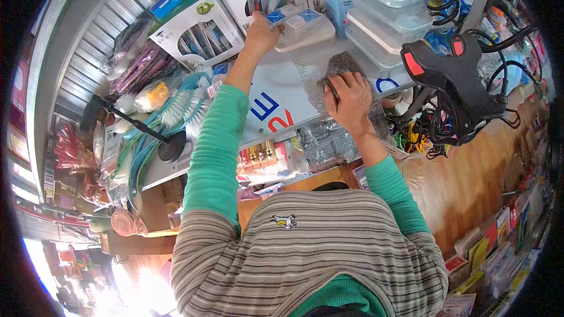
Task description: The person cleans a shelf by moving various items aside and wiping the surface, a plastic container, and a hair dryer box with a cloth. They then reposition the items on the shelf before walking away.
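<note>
My left hand [262, 34] is at the far side of the white shelf board [282, 85], its fingers closed on the edge of a small blue-and-white packet [282, 15]. A second packet like it lies just right, on a clear lidded plastic container [306, 36]. My right hand [351, 98] rests near the board's front edge. Its fingers are bent over a crumpled dark grey cloth [345, 62] and press it onto the board; part of the cloth is hidden beneath them.
White boxes [202, 35] with windows line the back. Stacked plastic containers [388, 17] stand behind the right hand. A black holder with red pads [455, 79] and cables sticks out at right. White-bristled brushes [185, 103] lie left of the board, near a black stand [129, 120].
</note>
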The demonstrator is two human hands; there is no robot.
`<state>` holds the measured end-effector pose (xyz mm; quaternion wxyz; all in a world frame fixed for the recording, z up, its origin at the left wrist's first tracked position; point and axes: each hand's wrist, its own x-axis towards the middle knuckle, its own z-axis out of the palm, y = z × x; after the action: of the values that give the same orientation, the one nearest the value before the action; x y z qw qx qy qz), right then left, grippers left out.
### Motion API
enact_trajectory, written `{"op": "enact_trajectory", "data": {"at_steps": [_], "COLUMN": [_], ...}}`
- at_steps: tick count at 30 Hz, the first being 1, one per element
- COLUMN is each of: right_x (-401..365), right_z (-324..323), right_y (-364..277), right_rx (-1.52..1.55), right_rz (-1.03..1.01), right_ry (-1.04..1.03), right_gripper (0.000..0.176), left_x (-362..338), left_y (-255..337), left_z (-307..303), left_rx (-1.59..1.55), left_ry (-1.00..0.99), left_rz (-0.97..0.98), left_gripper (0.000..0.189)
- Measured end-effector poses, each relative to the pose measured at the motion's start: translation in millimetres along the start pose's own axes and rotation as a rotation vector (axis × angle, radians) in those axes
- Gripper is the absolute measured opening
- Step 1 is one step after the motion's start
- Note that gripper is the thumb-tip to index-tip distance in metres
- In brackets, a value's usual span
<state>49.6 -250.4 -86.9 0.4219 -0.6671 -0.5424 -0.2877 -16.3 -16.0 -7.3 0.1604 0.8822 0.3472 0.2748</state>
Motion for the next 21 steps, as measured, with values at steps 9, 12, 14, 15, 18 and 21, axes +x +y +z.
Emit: {"op": "enact_trajectory", "data": {"at_steps": [9,12,14,15,18,21], "right_x": [-2,-3,-2,-2,-2,-2], "right_z": [3,4,3,2,2,2], "right_y": [2,3,1,1,2,2], "right_rx": [-0.011,-0.009,-0.013,-0.012,-0.016,-0.007], "right_rz": [-0.005,-0.01,-0.008,-0.009,-0.017,-0.018], "right_ry": [0.011,0.021,0.028,0.026,0.015,0.024], "right_gripper": [0.017,0.017,0.018,0.018,0.019,0.019], "left_x": [16,13,14,16,14,11], "left_y": [-9,-7,-7,-10,-9,-5], "left_z": [16,17,17,19,18,17], "left_rx": [0.088,0.056,-0.039,-0.04,-0.089,-0.019], "left_ry": [0.034,0.061,0.114,0.115,0.112,0.146], "left_rz": [0.139,0.114,0.012,0.009,0.089,0.1], "left_gripper": [0.047,0.044,0.043,0.043,0.04,0.038]}}
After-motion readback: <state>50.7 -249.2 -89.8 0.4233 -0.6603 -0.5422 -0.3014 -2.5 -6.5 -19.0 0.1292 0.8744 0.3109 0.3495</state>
